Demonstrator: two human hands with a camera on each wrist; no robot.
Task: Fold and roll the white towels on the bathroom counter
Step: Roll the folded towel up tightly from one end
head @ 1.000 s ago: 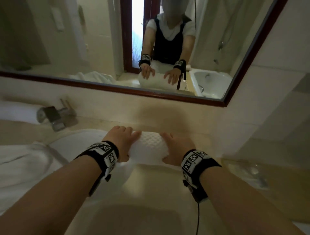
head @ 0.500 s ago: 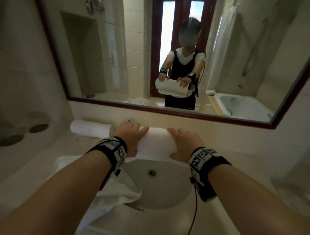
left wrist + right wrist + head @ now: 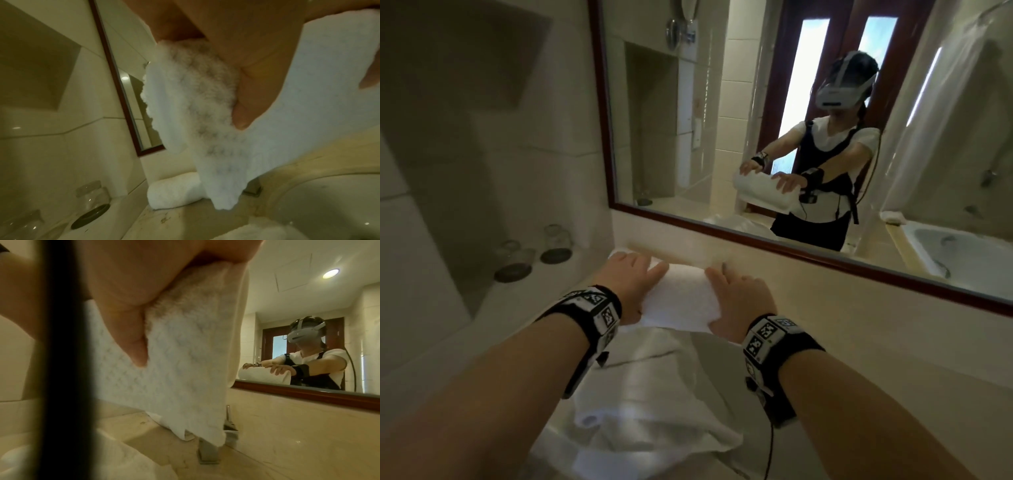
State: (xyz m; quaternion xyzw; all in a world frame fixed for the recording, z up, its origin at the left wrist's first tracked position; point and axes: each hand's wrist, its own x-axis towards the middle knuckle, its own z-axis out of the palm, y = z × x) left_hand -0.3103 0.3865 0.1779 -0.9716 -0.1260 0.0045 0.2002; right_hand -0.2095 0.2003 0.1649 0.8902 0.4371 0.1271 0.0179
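Observation:
Both hands hold a rolled white towel [image 3: 681, 298] in the air over the back left of the counter. My left hand [image 3: 630, 274] grips its left end, fingers on top, thumb [image 3: 257, 81] pressed against the roll's end [image 3: 195, 113]. My right hand [image 3: 736, 291] grips the right end the same way, thumb [image 3: 127, 321] under the towel [image 3: 185, 361]. A second rolled towel [image 3: 174, 191] lies on the counter against the back wall, just beyond and below the held one. A loose unfolded towel [image 3: 647, 394] lies crumpled under my forearms.
Glass jars [image 3: 554, 240] with dark lids stand on the ledge at far left. The sink basin [image 3: 318, 203] and a chrome faucet [image 3: 228, 423] lie to the right of the held roll. A framed mirror [image 3: 791, 137] runs along the back wall.
Both hands lifted the rolled towel off the counter by the sink and carried it left, toward the other roll. The head view swung left and up.

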